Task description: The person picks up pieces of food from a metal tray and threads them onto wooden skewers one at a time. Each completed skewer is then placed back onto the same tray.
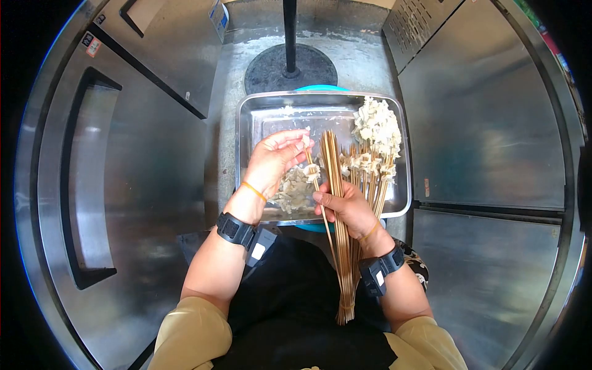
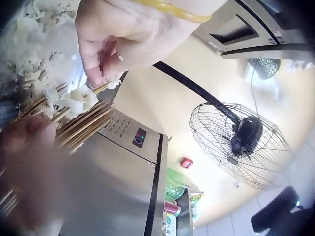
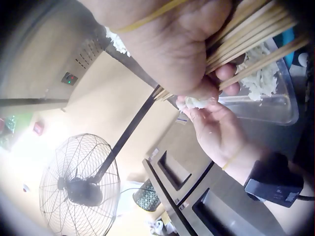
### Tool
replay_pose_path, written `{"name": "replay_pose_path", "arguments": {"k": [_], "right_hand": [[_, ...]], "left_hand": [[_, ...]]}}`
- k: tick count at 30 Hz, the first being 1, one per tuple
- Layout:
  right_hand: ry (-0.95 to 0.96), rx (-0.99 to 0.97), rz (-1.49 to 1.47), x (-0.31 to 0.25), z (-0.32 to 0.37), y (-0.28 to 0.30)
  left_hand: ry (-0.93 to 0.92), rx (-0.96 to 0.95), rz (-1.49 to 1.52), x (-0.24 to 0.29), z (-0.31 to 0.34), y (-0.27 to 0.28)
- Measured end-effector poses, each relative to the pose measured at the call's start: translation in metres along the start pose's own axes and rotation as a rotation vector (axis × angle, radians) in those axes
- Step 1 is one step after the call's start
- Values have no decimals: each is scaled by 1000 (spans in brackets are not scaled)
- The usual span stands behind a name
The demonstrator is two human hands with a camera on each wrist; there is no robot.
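Observation:
My left hand (image 1: pixel 271 159) pinches a small pale food piece (image 1: pixel 306 141) at the tip of a single bamboo skewer (image 1: pixel 327 225). Further down that skewer sits another folded pale piece (image 1: pixel 312 172), seen close in the left wrist view as a whitish, ruffled slice (image 2: pixel 78 101). My right hand (image 1: pixel 353 213) grips a thick bundle of bare skewers (image 1: pixel 345 271), tied near its lower end, and steadies the single skewer with its thumb. Below my left hand, loose pale slices (image 1: pixel 291 194) lie in the metal tray (image 1: pixel 242 132).
Filled skewers (image 1: pixel 372 165) and a heap of whitish pieces (image 1: pixel 377 126) lie along the tray's right side. Steel cabinets (image 1: pixel 148 160) flank both sides. Behind the tray stands a black pole on a round base (image 1: pixel 259 73); the wrist views show its fan (image 3: pixel 81 189).

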State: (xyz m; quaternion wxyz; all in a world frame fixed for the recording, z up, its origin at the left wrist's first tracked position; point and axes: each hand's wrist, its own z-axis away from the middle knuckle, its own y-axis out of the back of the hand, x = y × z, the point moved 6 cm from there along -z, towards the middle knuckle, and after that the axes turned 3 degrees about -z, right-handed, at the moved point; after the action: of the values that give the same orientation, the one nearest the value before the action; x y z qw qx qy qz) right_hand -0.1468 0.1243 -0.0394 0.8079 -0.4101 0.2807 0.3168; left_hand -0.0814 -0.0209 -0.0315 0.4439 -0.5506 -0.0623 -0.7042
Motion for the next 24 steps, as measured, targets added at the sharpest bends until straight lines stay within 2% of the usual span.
{"name": "replay_pose_path", "arguments": {"k": [10, 16, 19, 24], "right_hand": [[-7, 2, 13, -1, 0, 0], [-14, 4, -5, 0, -1, 0], [-8, 10, -5, 1, -2, 1], [6, 42, 6, -1, 0, 1]], "left_hand": [[-6, -20, -37, 6, 6, -3], [-128, -4, -236, 6, 2, -2], [-247, 11, -347, 8, 4, -5], [-334, 110, -474, 9, 14, -11]]}}
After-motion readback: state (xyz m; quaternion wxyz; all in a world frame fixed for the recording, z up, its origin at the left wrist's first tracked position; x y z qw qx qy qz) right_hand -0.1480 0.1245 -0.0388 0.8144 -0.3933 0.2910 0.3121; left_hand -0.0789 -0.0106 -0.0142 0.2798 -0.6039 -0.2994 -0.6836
